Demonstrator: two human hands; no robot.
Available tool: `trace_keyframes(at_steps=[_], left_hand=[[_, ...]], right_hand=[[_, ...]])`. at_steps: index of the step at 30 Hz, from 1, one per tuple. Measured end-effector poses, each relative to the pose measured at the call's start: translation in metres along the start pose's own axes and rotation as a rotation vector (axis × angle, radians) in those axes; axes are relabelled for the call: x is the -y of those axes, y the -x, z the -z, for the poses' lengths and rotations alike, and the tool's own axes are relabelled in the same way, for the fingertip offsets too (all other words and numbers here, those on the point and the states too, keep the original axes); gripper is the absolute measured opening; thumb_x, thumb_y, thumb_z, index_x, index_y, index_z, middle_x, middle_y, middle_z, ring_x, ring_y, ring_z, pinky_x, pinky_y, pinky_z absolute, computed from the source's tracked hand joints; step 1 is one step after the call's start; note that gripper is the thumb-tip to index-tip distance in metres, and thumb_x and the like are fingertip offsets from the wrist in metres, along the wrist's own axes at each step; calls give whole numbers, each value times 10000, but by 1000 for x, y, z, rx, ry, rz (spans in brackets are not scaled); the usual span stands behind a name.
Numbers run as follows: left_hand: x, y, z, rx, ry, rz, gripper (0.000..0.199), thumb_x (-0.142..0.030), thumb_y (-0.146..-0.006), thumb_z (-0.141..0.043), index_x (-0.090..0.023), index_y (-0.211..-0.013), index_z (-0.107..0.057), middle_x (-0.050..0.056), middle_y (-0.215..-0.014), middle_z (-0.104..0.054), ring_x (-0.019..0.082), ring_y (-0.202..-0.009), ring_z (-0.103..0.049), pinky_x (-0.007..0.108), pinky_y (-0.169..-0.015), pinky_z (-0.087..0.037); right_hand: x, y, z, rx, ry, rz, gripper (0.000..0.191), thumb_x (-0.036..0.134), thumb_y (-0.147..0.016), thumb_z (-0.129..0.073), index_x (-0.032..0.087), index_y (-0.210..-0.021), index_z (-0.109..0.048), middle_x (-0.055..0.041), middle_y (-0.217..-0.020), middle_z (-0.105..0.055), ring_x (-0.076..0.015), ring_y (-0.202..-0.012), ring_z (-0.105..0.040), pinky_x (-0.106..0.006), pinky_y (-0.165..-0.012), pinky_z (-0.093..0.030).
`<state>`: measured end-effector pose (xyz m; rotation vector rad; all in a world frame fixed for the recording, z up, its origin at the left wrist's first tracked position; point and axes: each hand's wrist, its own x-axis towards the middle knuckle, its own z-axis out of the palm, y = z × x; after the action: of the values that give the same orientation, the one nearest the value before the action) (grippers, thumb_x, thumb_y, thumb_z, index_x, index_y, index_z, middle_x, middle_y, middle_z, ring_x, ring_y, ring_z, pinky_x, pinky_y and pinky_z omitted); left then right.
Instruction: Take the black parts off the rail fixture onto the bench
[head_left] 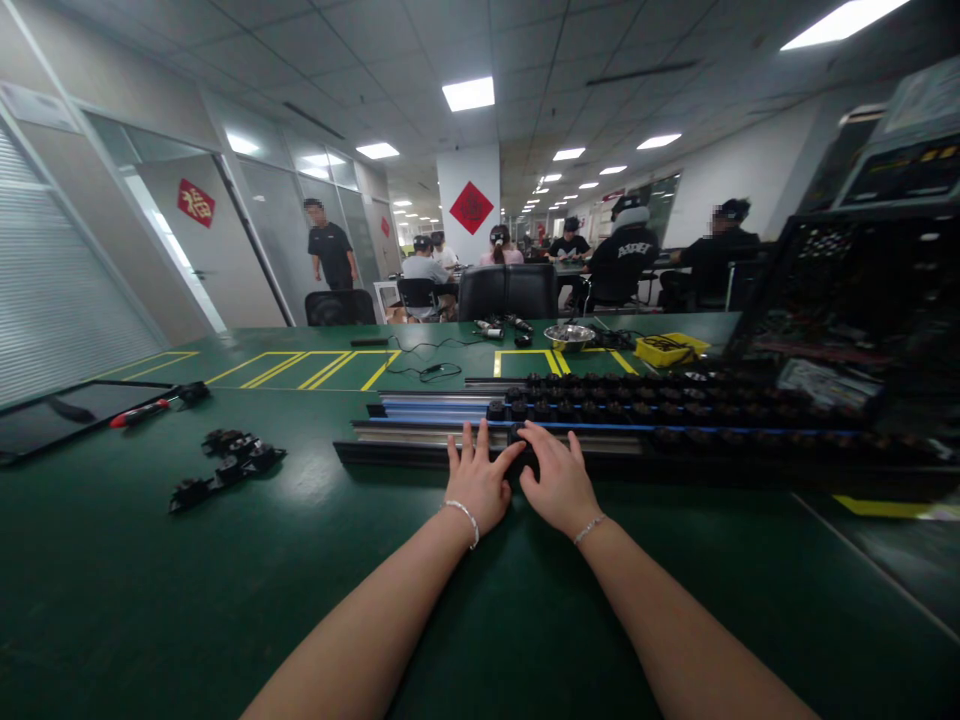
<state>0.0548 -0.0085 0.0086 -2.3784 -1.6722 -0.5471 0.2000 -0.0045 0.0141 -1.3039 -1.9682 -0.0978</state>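
Observation:
Long rails (420,432) lie side by side across the green table, with rows of small black parts (622,412) on them towards the right. My left hand (478,482) rests at the front rail with its fingers spread, the index finger reaching right to a small black part (516,434). Close on its right, my right hand (556,478) has its thumb and index finger at the same black part. The two hands nearly meet there. Part of the black piece is hidden by the fingers.
Several black parts (229,465) and a red screwdriver (140,413) lie on the left, near a dark flat panel (75,415). Behind the rails are a metal bowl (568,336), a yellow tray (667,349) and cables. People sit at tables farther back; one person (330,250) stands.

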Motion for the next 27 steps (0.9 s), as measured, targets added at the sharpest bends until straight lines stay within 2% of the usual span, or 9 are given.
trace_keyframes(at_steps=[8, 14, 20, 23, 27], left_hand=[[-4, 0, 3, 22, -40, 27, 680, -288, -736, -590, -400, -1354, -328, 43, -1529, -93, 380, -1370, 0, 603, -1063, -47], [-7, -1, 5, 58, -49, 55, 598, -340, -754, -574, -371, -1322, -391, 52, -1526, -123, 354, -1377, -13, 598, -1064, -12], [-6, -1, 1, 26, -44, 57, 620, -349, -746, -572, -343, -1336, -382, 75, -1520, -145, 364, -1374, -26, 614, -1057, -27], [-6, -1, 0, 7, -47, 52, 618, -379, -776, -532, -367, -1362, -335, 69, -1514, -168, 362, -1373, -46, 626, -1050, -38], [-6, -1, 2, 3, -62, 52, 676, -348, -745, -568, -403, -1367, -306, 52, -1511, -180, 372, -1371, -52, 627, -1049, -30]], right_hand=[[8, 0, 4, 69, 12, 29, 500, 136, -715, -437, 190, -1210, -477, -94, -1344, -466, -219, -1203, -444, -530, -1084, -117], [10, 1, 4, 145, -3, 73, 546, 112, -699, -428, 209, -1235, -462, -85, -1400, -397, -219, -1228, -415, -506, -1089, -129], [11, 2, 2, 149, 5, 74, 583, 100, -701, -393, 206, -1274, -430, -78, -1428, -355, -200, -1266, -369, -488, -1094, -112], [11, 2, -1, 121, 51, 25, 569, 123, -724, -392, 191, -1288, -422, -87, -1408, -386, -201, -1267, -365, -483, -1096, -104], [5, 1, -6, 33, 186, -151, 552, 138, -718, -412, 152, -1269, -454, -118, -1373, -431, -251, -1279, -336, -530, -1077, -92]])
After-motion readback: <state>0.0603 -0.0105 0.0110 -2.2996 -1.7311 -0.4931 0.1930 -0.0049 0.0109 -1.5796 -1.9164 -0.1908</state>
